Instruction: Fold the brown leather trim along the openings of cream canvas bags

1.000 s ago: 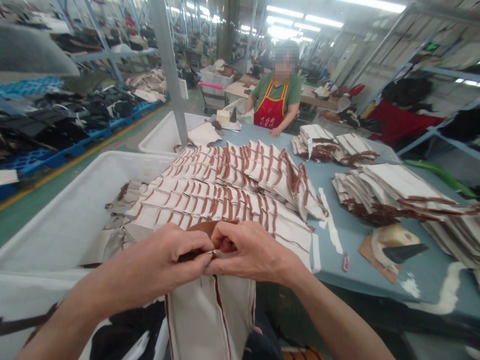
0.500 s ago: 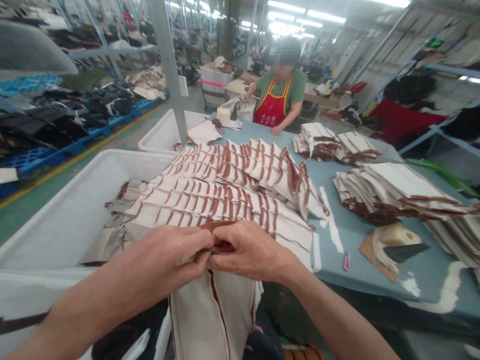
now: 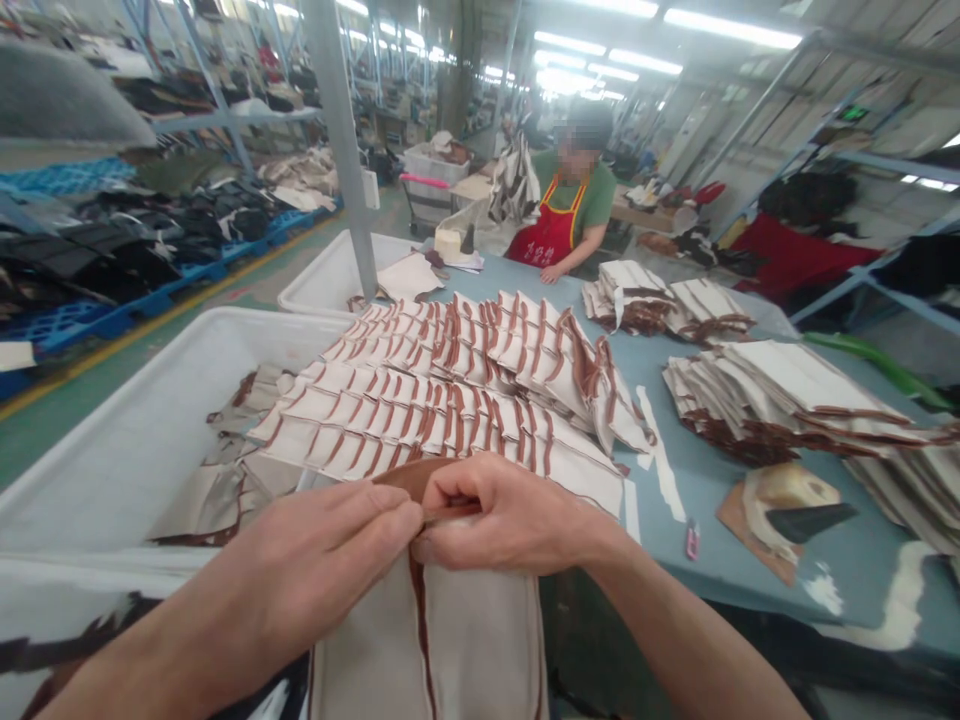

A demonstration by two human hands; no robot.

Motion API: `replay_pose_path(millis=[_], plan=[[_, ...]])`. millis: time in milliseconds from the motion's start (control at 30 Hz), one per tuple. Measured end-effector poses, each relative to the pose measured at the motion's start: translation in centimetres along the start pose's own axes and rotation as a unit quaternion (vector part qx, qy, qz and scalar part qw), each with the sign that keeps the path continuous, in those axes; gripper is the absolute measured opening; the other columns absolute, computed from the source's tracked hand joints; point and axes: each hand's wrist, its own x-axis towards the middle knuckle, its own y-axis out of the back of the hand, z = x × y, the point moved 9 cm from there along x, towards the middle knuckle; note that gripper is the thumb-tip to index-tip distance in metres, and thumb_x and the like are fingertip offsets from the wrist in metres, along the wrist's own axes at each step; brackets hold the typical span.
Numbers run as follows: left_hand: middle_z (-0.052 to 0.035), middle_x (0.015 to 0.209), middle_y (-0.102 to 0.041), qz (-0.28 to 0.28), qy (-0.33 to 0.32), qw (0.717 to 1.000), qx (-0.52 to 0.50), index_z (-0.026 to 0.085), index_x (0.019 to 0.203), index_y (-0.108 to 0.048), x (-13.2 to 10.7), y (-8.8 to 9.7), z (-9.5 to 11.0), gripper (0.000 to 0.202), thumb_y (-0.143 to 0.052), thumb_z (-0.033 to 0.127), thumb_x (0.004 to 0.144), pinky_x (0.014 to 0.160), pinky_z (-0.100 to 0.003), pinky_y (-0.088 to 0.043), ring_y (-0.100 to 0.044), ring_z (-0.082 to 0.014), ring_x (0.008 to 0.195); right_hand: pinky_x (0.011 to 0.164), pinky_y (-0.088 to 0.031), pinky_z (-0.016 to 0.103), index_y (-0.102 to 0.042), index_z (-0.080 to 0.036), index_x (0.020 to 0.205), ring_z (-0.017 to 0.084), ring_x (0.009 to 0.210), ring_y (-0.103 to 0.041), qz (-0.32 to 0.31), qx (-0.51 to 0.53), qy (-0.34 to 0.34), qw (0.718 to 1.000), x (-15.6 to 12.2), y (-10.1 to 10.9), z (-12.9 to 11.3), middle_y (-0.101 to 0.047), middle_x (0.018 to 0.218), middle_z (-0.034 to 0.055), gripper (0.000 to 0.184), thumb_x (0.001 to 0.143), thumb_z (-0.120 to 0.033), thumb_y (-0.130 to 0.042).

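Note:
In front of my body hangs a cream sewn panel [image 3: 484,640] with a brown centre seam and brown edges. Its top edge, where a brown inner face shows, is between my two hands. My left hand [image 3: 322,570] has its fingers pressed together over that edge, left of the seam. Thumb and curled forefinger of my right hand [image 3: 502,510] pinch the edge just right of the seam. The hands almost touch at the fingertips. Beyond them, rows of overlapping cream panels [image 3: 360,420] with brown edges cover the near part of the table.
The blue-grey table [image 3: 660,555] also bears stacked panels [image 3: 780,385], a tape roll [image 3: 799,490] with a dark pointed piece, a pink cutter [image 3: 692,538] and white strips [image 3: 660,455]. White bins [image 3: 150,430] stand left, near a metal post [image 3: 349,150]. A co-worker [image 3: 562,215] stands across the table.
My left fingers have straightened from a curled grip, and the held panel now faces me more broadly. Across the table, the co-worker has raised a bundle of grey-and-white pieces.

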Motion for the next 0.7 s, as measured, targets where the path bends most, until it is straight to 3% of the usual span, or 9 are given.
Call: replay_pose_path(millis=[100, 167, 333, 433, 567, 700], plan=[[-0.0019, 0.094, -0.081, 0.020, -0.064, 0.997, 0.032, 0.019, 0.118, -0.063, 0.6, 1.2, 1.6, 0.039, -0.025, 0.011, 0.116, 0.076, -0.027, -0.056, -0.076, -0.0167, 0.080, 0.053, -0.026, 0.023, -0.058, -0.018, 0.072, 0.007, 0.059, -0.034, -0.067, 0.133, -0.029, 0.988, -0.1, -0.9, 0.4, -0.045, 0.064, -0.0095, 0.032, 0.075, -0.033, -0.085], [-0.0027, 0.094, -0.082, 0.021, -0.075, 0.996, 0.043, 0.019, 0.118, -0.065, 0.5, 1.3, 1.8, 0.039, -0.028, 0.008, 0.114, 0.074, -0.027, -0.057, -0.075, -0.0175, 0.079, 0.052, -0.026, 0.022, -0.059, -0.018, 0.072, 0.007, 0.058, -0.033, -0.074, 0.182, -0.029, 0.980, 0.0, -1.1, 0.5, -0.047, 0.063, -0.0089, 0.033, 0.073, -0.035, -0.087], [-0.0051, 0.103, -0.082, -0.001, -0.049, 0.998, 0.028, 0.021, 0.124, -0.069, -0.8, -0.2, 1.0, 0.046, -0.032, 0.001, 0.105, 0.082, -0.028, -0.061, -0.075, -0.0200, 0.089, 0.046, -0.026, 0.023, -0.060, -0.020, 0.071, 0.009, 0.050, -0.036, -0.009, 0.228, -0.040, 0.973, 0.2, -1.1, 1.7, -0.049, 0.059, -0.0060, 0.011, 0.076, -0.027, -0.067], [-0.0056, 0.108, -0.082, -0.004, -0.043, 0.999, 0.029, 0.020, 0.134, -0.066, -1.4, -0.8, 0.7, 0.052, -0.034, -0.005, 0.101, 0.088, -0.027, -0.061, -0.076, -0.0197, 0.095, 0.045, -0.026, 0.023, -0.059, -0.021, 0.069, 0.009, 0.049, -0.036, 0.015, 0.242, -0.086, 0.966, 0.2, -1.8, 2.9, -0.049, 0.057, -0.0061, 0.011, 0.073, -0.028, -0.066], [-0.0033, 0.106, -0.081, 0.045, -0.026, 0.998, -0.018, 0.022, 0.132, -0.063, -1.3, -0.1, 0.9, 0.036, -0.038, 0.006, 0.111, 0.093, -0.021, -0.061, -0.078, -0.0156, 0.095, 0.050, -0.026, 0.021, -0.056, -0.019, 0.067, 0.008, 0.055, -0.034, 0.048, 0.216, -0.041, 0.974, 0.1, -2.0, 2.1, -0.044, 0.058, -0.0068, 0.019, 0.072, -0.031, -0.070], [0.0031, 0.102, -0.081, 0.076, 0.071, 0.990, -0.090, 0.028, 0.125, -0.062, -1.6, 0.7, -0.6, 0.024, -0.047, 0.014, 0.111, 0.089, -0.014, -0.057, -0.078, -0.0105, 0.090, 0.048, -0.025, 0.021, -0.058, -0.019, 0.069, 0.007, 0.053, -0.036, 0.128, 0.056, 0.058, 0.989, -0.9, -1.1, -0.7, -0.049, 0.061, -0.0065, 0.006, 0.074, -0.018, -0.060]])
